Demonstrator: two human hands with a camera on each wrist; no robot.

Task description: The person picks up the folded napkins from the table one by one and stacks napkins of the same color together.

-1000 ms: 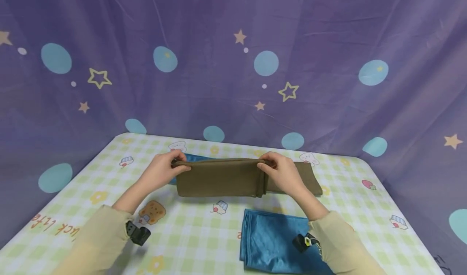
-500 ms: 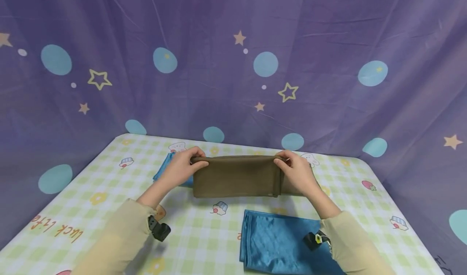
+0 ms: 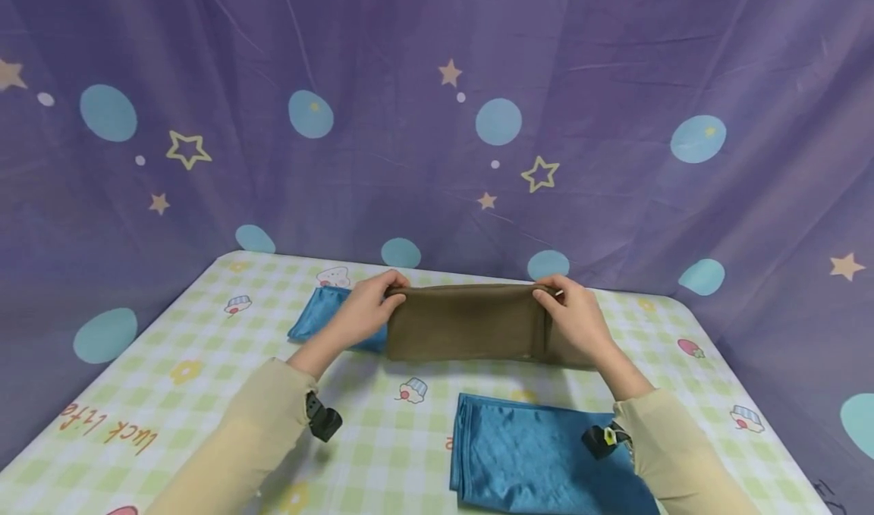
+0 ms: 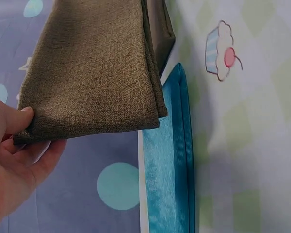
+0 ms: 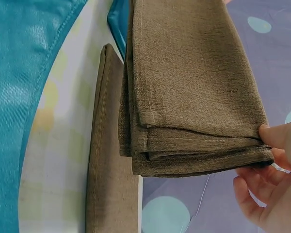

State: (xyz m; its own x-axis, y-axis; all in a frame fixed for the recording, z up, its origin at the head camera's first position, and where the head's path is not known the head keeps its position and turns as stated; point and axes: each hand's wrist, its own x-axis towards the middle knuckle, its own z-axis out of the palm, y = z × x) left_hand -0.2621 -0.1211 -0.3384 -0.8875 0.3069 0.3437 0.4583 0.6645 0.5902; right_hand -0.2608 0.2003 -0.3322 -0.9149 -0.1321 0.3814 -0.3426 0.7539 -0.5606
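A folded brown cloth [image 3: 464, 324] hangs upright between both hands above the far part of the table. My left hand [image 3: 369, 309] pinches its upper left corner between thumb and fingers, as the left wrist view shows with the cloth [image 4: 92, 68]. At the other end, my right hand [image 3: 579, 314] pinches the upper right corner, where several stacked layers of the cloth [image 5: 194, 97] show in the right wrist view. Behind and below it lies a second folded brown cloth [image 5: 109, 155], mostly hidden in the head view.
A folded blue cloth [image 3: 317, 314] lies at the back left, partly behind my left hand. Another folded blue cloth [image 3: 532, 454] is at the front right, beneath my right forearm. The table [image 3: 225, 378] has a checked cover, with a purple curtain [image 3: 410, 158] behind.
Both hands have carried the held brown cloth to the right and slightly upward. It now covers more of the brown cloth behind it, and more of the back blue cloth shows.
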